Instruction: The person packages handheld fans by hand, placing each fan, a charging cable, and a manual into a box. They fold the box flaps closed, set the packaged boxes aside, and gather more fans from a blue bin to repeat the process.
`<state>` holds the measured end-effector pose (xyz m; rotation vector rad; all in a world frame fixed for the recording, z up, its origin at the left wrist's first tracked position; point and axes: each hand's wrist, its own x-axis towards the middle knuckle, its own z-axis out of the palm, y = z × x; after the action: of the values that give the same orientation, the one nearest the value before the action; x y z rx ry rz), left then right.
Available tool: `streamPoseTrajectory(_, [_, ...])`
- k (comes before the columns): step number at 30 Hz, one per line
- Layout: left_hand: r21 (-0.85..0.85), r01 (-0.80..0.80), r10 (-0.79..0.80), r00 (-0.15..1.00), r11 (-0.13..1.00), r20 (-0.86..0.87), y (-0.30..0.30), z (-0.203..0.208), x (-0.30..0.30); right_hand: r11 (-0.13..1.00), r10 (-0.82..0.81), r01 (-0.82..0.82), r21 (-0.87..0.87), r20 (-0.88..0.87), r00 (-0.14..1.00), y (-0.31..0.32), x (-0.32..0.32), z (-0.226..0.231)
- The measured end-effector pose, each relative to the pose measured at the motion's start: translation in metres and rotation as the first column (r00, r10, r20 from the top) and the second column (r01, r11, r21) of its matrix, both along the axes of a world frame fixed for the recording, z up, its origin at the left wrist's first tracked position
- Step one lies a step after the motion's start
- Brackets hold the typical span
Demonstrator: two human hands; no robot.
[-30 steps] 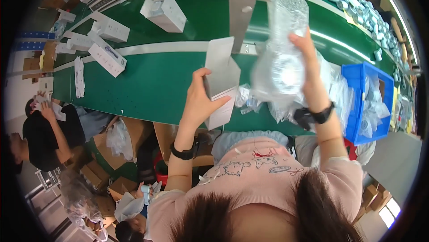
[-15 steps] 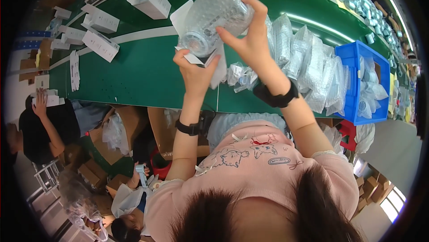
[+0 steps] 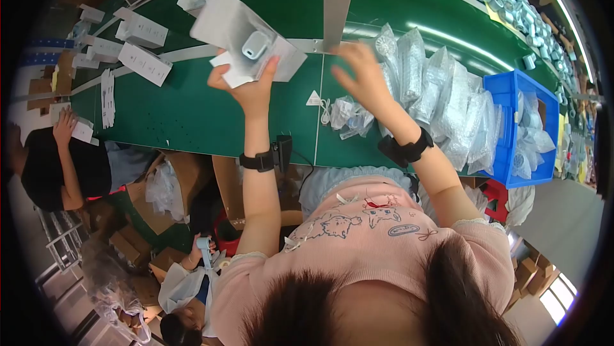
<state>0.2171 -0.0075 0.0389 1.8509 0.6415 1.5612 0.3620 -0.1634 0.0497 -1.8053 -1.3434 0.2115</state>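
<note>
My left hand (image 3: 249, 93) is closed round the lower end of a white carton (image 3: 227, 16), holding it tilted above the green table. A picture of a small rounded device shows on the carton's side; its inside is hidden from me. My right hand (image 3: 364, 77) is raised with fingers apart and nothing in it, slightly blurred. It is nearest to a row of bubble-wrapped parcels (image 3: 441, 100). Below that hand lie small clear bags (image 3: 350, 116), a white coiled cable (image 3: 325, 113) and a small white triangular piece (image 3: 313, 98).
A blue bin (image 3: 534, 148) with wrapped items stands on the right. Several white cartons (image 3: 146, 64) and a stack of flat white papers (image 3: 107, 98) sit to the left. A metal post (image 3: 336, 7) rises at the far side. Co-workers sit at left and lower left.
The bubble-wrapped bundle both hands held over the carton is out of sight. The carton has moved left in my left hand, and my right hand has come away from it.
</note>
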Motion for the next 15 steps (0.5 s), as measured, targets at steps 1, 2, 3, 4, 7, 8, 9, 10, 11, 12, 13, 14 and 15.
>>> streamPoseTrajectory(1, [0.001,-0.005,0.005,1.0,1.0,-0.001,0.002,-0.016,-0.002,0.972,0.082,-0.082,-0.222,-0.01,0.997,-0.004,-0.002,-0.029])
streamPoseTrajectory(2, [-0.018,0.033,-0.035,0.993,0.999,-0.115,0.006,-0.033,-0.012,0.874,0.179,-0.128,-0.469,0.066,0.982,-0.006,-0.011,-0.041])
streamPoseTrajectory(3, [-0.042,0.08,-0.087,0.972,0.996,-0.217,0.009,-0.046,-0.013,0.717,0.28,-0.121,-0.686,0.126,0.952,-0.011,-0.016,-0.051])
streamPoseTrajectory(4, [-0.036,0.075,-0.081,0.973,0.997,-0.215,0.008,-0.059,-0.016,0.721,0.283,-0.122,-0.682,0.13,0.95,-0.013,-0.018,-0.066])
streamPoseTrajectory(7, [-0.076,0.24,-0.245,0.966,0.968,-0.079,-0.003,-0.071,-0.021,0.747,0.334,-0.212,-0.63,0.08,0.939,-0.021,-0.01,-0.093])
streamPoseTrajectory(8, [-0.08,0.225,-0.235,0.962,0.971,-0.138,-0.005,-0.062,-0.024,0.773,0.373,-0.314,-0.551,-0.006,0.928,-0.023,-0.005,-0.091])
streamPoseTrajectory(9, [-0.084,0.211,-0.223,0.955,0.974,-0.196,-0.007,-0.053,-0.027,0.789,0.417,-0.408,-0.459,-0.087,0.905,-0.024,0.0,-0.089])
streamPoseTrajectory(10, [-0.087,0.196,-0.212,0.944,0.977,-0.254,-0.008,-0.044,-0.03,0.795,0.464,-0.49,-0.357,-0.164,0.871,-0.024,0.003,-0.087])
streamPoseTrajectory(11, [-0.087,0.186,-0.202,0.946,0.979,-0.255,-0.009,-0.032,-0.032,0.79,0.473,-0.499,-0.356,-0.164,0.866,-0.021,0.006,-0.079])
streamPoseTrajectory(12, [-0.145,0.162,-0.204,0.912,0.976,-0.356,-0.01,-0.019,-0.035,0.764,0.484,-0.539,-0.355,-0.237,0.842,-0.019,0.01,-0.07])
streamPoseTrajectory(13, [-0.201,0.135,-0.214,0.866,0.97,-0.452,-0.011,-0.005,-0.038,0.738,0.49,-0.576,-0.35,-0.308,0.815,-0.018,0.011,-0.058])
streamPoseTrajectory(14, [-0.253,0.102,-0.228,0.81,0.962,-0.541,-0.01,0.003,-0.04,0.713,0.492,-0.612,-0.344,-0.377,0.785,-0.015,0.012,-0.045])
streamPoseTrajectory(15, [-0.255,0.097,-0.225,0.81,0.962,-0.541,-0.01,0.006,-0.042,0.709,0.495,-0.615,-0.344,-0.378,0.782,-0.013,0.012,-0.035])
